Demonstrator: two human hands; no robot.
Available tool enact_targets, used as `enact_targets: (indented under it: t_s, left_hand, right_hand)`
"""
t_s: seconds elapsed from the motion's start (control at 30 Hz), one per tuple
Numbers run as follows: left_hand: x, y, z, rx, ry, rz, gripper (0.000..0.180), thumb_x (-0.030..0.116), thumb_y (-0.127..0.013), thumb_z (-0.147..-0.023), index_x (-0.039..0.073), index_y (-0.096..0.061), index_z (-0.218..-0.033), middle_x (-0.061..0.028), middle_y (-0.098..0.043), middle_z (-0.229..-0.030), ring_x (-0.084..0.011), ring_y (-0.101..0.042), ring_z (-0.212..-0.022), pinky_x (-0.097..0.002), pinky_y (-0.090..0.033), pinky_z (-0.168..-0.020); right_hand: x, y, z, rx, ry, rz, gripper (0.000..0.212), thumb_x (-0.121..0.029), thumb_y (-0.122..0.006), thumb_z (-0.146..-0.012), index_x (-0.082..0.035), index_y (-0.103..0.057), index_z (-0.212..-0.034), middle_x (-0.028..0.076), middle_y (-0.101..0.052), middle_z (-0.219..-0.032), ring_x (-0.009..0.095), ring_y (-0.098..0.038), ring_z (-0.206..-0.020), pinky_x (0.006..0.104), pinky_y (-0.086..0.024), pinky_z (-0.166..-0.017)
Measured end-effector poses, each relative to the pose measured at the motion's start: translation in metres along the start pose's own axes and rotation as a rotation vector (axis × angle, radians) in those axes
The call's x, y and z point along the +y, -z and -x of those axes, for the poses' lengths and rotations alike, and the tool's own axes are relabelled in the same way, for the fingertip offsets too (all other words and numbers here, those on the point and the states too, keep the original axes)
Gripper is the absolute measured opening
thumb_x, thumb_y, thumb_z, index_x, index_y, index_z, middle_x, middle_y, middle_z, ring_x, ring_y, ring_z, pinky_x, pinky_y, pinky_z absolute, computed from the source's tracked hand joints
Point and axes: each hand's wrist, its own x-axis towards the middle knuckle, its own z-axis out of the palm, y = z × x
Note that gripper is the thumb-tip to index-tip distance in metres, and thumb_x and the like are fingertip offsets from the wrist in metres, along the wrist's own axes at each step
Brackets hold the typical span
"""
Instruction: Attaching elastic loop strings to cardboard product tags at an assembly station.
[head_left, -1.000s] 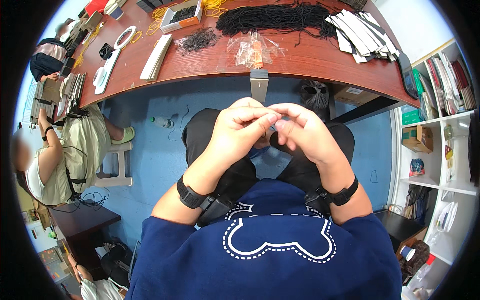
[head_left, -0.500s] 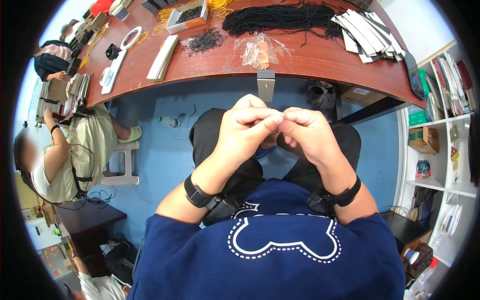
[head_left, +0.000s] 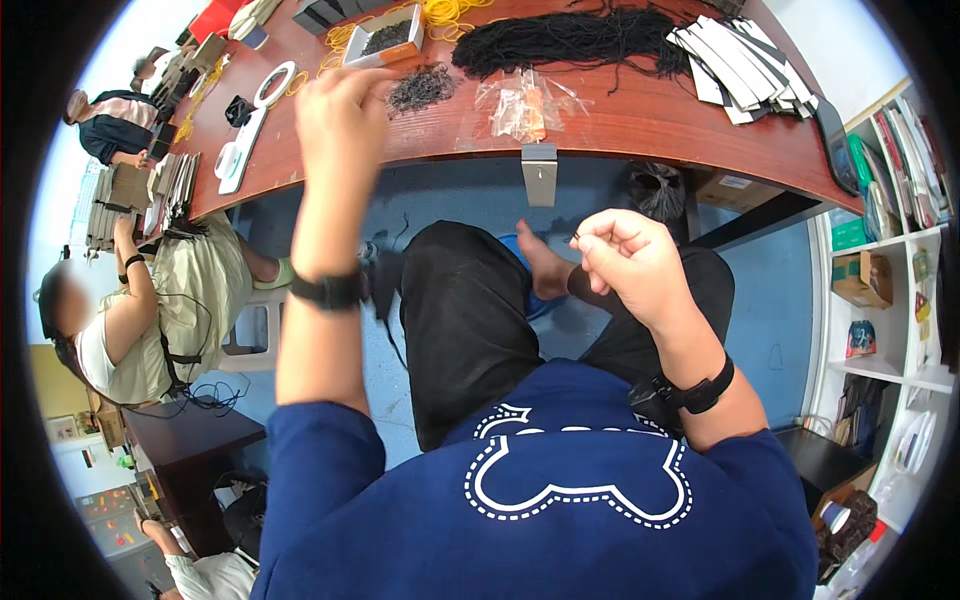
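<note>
My left hand is stretched out over the left part of the table's front edge. Its fingers are blurred and point toward a loose heap of small black pieces. The stack of white strips that lay here is now behind this hand. My right hand stays above my right leg, with thumb and forefinger pinched. A tiny black piece pokes out from its fingertips, too small to name.
On the red-brown table lie a white box of black bits, black cords, clear plastic bags and white strips. A metal block juts from its edge. At left sits a co-worker; shelves stand right.
The two hands were together above my lap. My left hand has moved away, forward and left to the table; my right hand has shifted slightly right, still pinched.
</note>
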Motion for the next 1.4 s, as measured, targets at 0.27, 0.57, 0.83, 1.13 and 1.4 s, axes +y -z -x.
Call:
enact_targets:
  t_s: [0.27, 0.57, 0.83, 1.13, 1.4]
  left_hand:
    - [-0.046, -0.029, 0.006, -0.395, -0.002, -0.329, 0.008, 0.022, -0.066, -0.071, 0.017, -0.07, -0.075, -0.0007, -0.061, -0.084, -0.0238, -0.053, -0.09, -0.0388, -0.043, -0.074]
    - [-0.044, -0.033, 0.003, -0.466, 0.026, -0.398, 0.013, 0.024, -0.063, -0.073, 0.016, -0.07, -0.08, -0.0026, -0.062, -0.085, -0.0263, -0.054, -0.088, -0.039, -0.043, -0.074]
    - [-0.046, -0.028, 0.007, -0.344, -0.059, -0.315, 0.005, 0.016, -0.064, -0.069, 0.014, -0.068, -0.07, -0.0016, -0.062, -0.075, -0.0245, -0.055, -0.081, -0.0343, -0.045, -0.068]
    - [-0.048, -0.029, 0.012, -0.416, -0.056, -0.322, 0.007, 0.018, -0.061, -0.073, 0.012, -0.065, -0.072, -0.0038, -0.062, -0.078, -0.0257, -0.056, -0.08, -0.0377, -0.045, -0.068]
    - [0.006, 0.012, 0.007, -0.257, 0.213, 0.236, 0.014, 0.009, -0.057, -0.081, 0.004, -0.065, -0.091, -0.0077, -0.063, -0.078, -0.0154, -0.059, -0.071, -0.0282, -0.046, -0.064]
  right_hand:
    - [0.002, -0.002, 0.002, -0.049, -0.044, -0.043, 0.011, -0.011, -0.057, -0.087, -0.001, -0.06, -0.09, -0.002, -0.054, -0.068, 0.003, -0.05, -0.054, 0.0165, -0.041, -0.049]
    - [0.003, 0.001, 0.002, -0.068, -0.055, -0.074, 0.011, -0.012, -0.056, -0.087, -0.002, -0.059, -0.089, -0.001, -0.055, -0.068, 0.003, -0.05, -0.054, 0.0166, -0.04, -0.048]
    - [0.007, 0.003, 0.001, -0.075, -0.052, -0.111, 0.011, -0.012, -0.055, -0.088, -0.002, -0.059, -0.089, -0.001, -0.055, -0.069, 0.004, -0.051, -0.054, 0.0173, -0.041, -0.049]
    - [0.007, 0.0, 0.002, -0.053, -0.068, -0.111, 0.011, -0.013, -0.056, -0.088, -0.003, -0.059, -0.089, -0.001, -0.055, -0.068, 0.004, -0.051, -0.054, 0.0171, -0.042, -0.049]
    - [0.008, 0.001, 0.001, -0.036, -0.049, -0.257, 0.009, -0.012, -0.057, -0.087, -0.003, -0.058, -0.087, -0.003, -0.052, -0.067, 0.003, -0.045, -0.052, 0.0179, -0.036, -0.047]
